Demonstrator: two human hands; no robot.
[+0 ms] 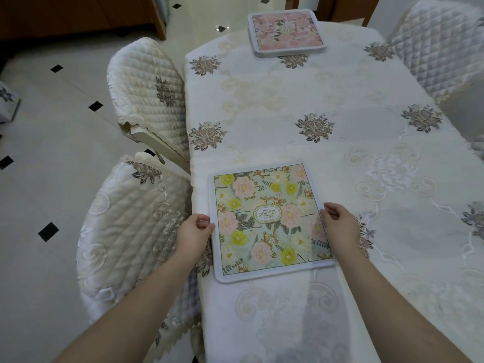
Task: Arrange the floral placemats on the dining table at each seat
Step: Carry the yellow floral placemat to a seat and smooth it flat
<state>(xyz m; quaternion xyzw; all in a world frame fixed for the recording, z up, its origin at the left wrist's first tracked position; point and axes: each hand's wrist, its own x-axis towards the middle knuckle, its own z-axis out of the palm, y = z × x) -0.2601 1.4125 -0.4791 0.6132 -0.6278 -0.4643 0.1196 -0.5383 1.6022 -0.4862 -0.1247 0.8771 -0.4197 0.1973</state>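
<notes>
A square floral placemat with yellow and pink flowers and a white border lies on the dining table near its left front edge. My left hand pinches the mat's left edge. My right hand grips its right edge. A stack of pink floral placemats sits at the far end of the table, partly over the edge.
A white embroidered cloth covers the table. Two quilted chairs stand along the left side, another chair at the far right. Tiled floor lies to the left.
</notes>
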